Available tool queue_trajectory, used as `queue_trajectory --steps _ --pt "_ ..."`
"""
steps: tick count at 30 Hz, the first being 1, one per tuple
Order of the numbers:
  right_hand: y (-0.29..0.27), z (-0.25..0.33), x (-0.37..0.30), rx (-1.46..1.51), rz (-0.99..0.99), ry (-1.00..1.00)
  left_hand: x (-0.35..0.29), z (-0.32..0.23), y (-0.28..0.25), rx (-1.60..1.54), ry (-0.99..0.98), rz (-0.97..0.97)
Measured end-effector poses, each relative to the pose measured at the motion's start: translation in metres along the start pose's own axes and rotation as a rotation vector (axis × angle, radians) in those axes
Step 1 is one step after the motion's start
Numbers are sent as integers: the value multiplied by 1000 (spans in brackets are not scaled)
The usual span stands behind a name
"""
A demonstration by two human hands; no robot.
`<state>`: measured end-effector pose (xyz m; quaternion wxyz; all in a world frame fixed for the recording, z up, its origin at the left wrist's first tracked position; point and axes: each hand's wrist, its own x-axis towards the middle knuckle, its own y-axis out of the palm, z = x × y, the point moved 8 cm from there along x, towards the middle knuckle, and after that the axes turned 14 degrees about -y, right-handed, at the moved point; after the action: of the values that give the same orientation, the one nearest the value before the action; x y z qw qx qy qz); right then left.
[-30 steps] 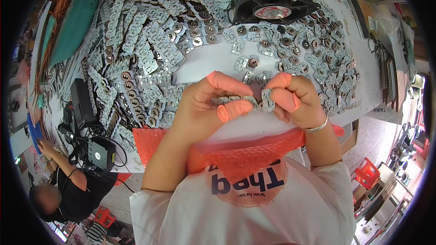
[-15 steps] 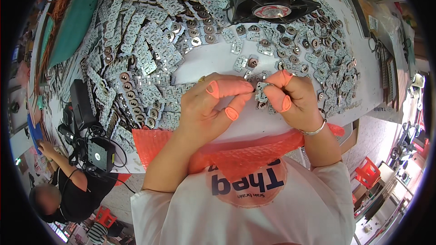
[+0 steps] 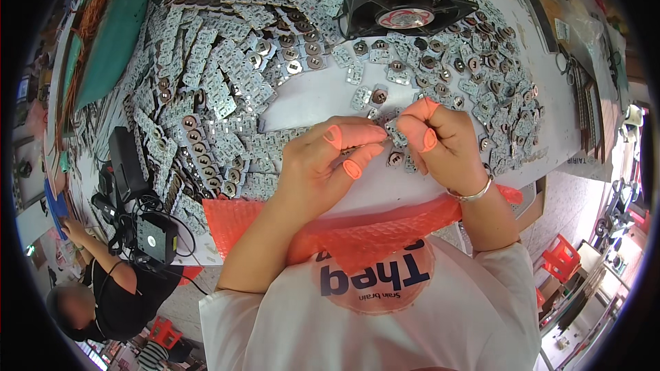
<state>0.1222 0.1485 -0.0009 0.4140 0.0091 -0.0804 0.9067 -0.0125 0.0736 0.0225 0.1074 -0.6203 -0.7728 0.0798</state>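
Note:
Over the table's front part, my left hand (image 3: 323, 158) and my right hand (image 3: 448, 143) meet nearly fingertip to fingertip, with orange-pink finger cots on thumbs and index fingers. A small circuit board (image 3: 393, 129) sticks out of the right hand's pinch, toward the left fingertips. The left thumb and index finger are closed together beside it; what lies between them, if anything, is too small to make out. Just below the board a brown round part (image 3: 394, 159) lies on the table. Loose boards (image 3: 361, 98) lie beyond my hands.
Strips of joined circuit boards (image 3: 220, 86) cover the table's left side. Single boards (image 3: 474, 62) spread at right. A black fan (image 3: 405, 0) stands at the back, red bubble wrap (image 3: 371, 230) along the front edge. Black adapters with cables (image 3: 148, 233) sit at left, near another person (image 3: 124, 288).
My right hand has turned slightly and its fingers have curled more over the board, which now shows less. My left hand has barely moved.

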Motion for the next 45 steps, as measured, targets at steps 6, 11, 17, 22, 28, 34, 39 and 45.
queue_trajectory --steps 6,11,17,22,28,34,39,45 --pt "-11 9 12 -212 86 -148 3 3 -4 -99 -79 -46" --pt "-14 21 9 -396 44 -361 2 11 -2 -112 -125 9" --pt "-14 22 9 -314 61 -315 -2 32 1 -393 -382 33" --pt "-9 27 10 -426 64 -356 -1 31 0 -374 -352 19" --pt "-20 32 7 -445 -7 -315 -1 35 -3 -131 -368 -55" --pt "-1 29 9 -326 137 -374 -1 31 5 -483 -415 72" --pt "6 27 9 -301 197 -327 -3 37 7 -543 -486 75" --pt "11 12 -1 69 278 -26 -7 24 17 -772 -520 381"
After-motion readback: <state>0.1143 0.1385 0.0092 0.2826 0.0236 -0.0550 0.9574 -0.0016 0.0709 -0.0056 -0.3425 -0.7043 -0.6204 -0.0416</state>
